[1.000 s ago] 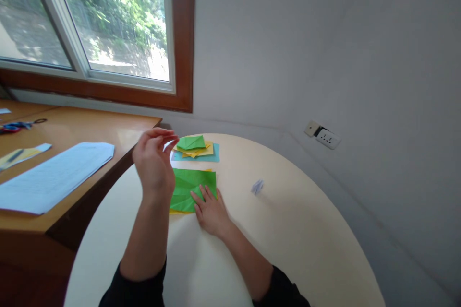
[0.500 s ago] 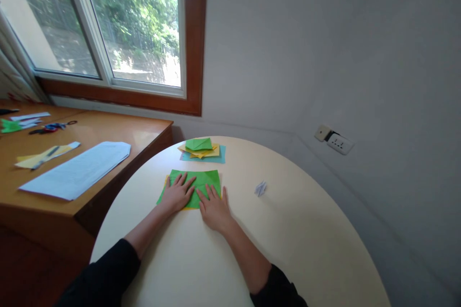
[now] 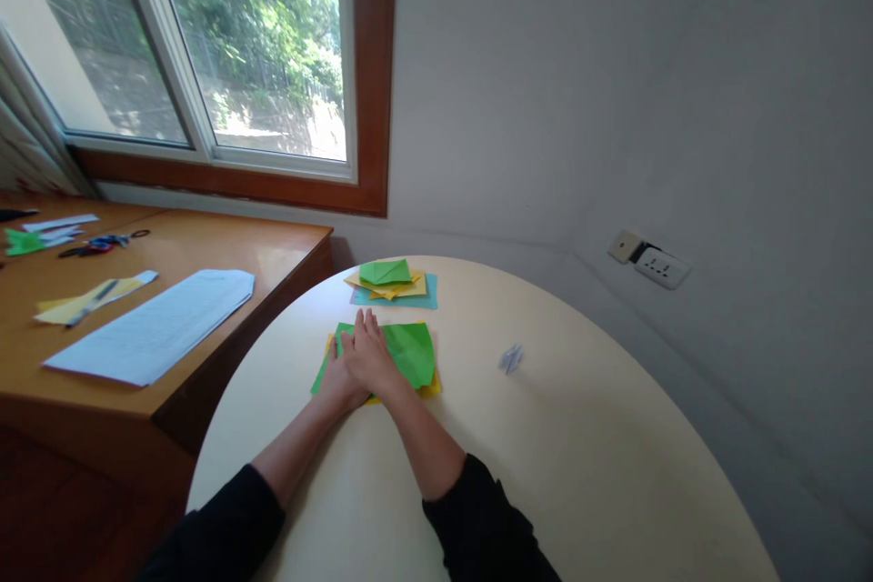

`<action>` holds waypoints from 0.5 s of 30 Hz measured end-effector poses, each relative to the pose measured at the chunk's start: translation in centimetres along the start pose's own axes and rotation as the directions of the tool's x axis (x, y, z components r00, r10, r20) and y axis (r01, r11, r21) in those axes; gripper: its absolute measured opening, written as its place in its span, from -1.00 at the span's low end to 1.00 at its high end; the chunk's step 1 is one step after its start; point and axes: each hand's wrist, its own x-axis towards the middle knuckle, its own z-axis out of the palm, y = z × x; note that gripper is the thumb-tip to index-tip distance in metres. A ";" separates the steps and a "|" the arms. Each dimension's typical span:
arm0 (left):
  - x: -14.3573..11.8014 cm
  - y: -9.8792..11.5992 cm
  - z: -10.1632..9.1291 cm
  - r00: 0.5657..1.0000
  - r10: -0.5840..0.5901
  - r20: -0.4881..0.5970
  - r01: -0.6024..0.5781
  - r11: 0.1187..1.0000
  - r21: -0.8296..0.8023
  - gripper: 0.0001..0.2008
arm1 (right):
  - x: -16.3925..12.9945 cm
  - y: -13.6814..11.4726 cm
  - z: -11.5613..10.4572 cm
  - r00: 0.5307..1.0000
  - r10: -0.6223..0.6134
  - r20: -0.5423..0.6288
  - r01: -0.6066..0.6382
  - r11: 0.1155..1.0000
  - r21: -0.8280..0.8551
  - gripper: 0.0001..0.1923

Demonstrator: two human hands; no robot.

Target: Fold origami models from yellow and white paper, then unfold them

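Note:
A green paper sheet (image 3: 413,351) lies on a yellow sheet (image 3: 431,389) on the round cream table (image 3: 559,473). My right hand (image 3: 369,351) rests flat on the left part of the green sheet, fingers pointing away from me. My left hand (image 3: 332,379) lies flat just beside and partly under it, at the sheet's left edge. Neither hand grips anything. The two forearms, in black sleeves, come close together at the wrists.
A stack of blue, yellow and folded green papers (image 3: 390,278) sits farther back on the table. A small white folded paper (image 3: 510,358) lies to the right. The wooden desk (image 3: 205,241) at left carries a white sheet (image 3: 154,327), yellow strips and scissors (image 3: 95,244). A wall socket (image 3: 660,267) is at right.
My left hand came down from the air onto the green sheet. My right hand then slid left across the sheet until it lay next to and over the left hand.

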 end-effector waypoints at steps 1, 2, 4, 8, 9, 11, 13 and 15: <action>0.0 -0.1 0.1 1.000 0.013 0.021 -0.013 1.000 0.008 -0.49 | 0.6 0.3 0.4 0.999 0.037 -0.003 -0.036 0.999 0.015 -0.37; 0.2 -0.2 0.3 0.997 0.029 0.071 -0.032 0.999 0.042 -0.48 | 0.9 0.9 0.7 0.997 0.074 -0.003 -0.074 0.997 0.014 -0.37; 0.5 -0.4 0.6 0.984 0.024 0.175 -0.049 0.989 0.139 -0.47 | 1.1 2.4 1.0 0.989 0.150 -0.008 -0.150 0.989 -0.017 -0.38; 1.0 -0.3 0.8 0.977 -0.050 0.208 0.006 0.979 0.205 -0.47 | 0.1 5.8 0.8 0.995 0.092 -0.032 -0.097 0.974 -0.204 -0.37; 1.0 -0.3 0.8 0.977 -0.067 0.201 0.024 0.978 0.209 -0.47 | -0.3 6.4 0.6 0.997 0.069 -0.021 -0.072 0.966 -0.247 -0.38; 1.0 -0.2 0.6 0.978 -0.096 0.186 0.054 0.975 0.217 -0.46 | -0.9 7.3 0.3 0.999 0.040 -0.020 -0.044 0.949 -0.312 -0.39; 1.0 -0.2 0.5 0.977 -0.127 0.170 0.086 0.970 0.228 -0.46 | -1.4 7.9 0.0 0.999 0.037 -0.022 -0.042 0.935 -0.352 -0.40; 0.9 -0.3 0.3 0.975 -0.157 0.160 0.117 0.965 0.236 -0.45 | -1.8 8.2 -0.3 0.999 0.043 -0.024 -0.049 0.924 -0.380 -0.40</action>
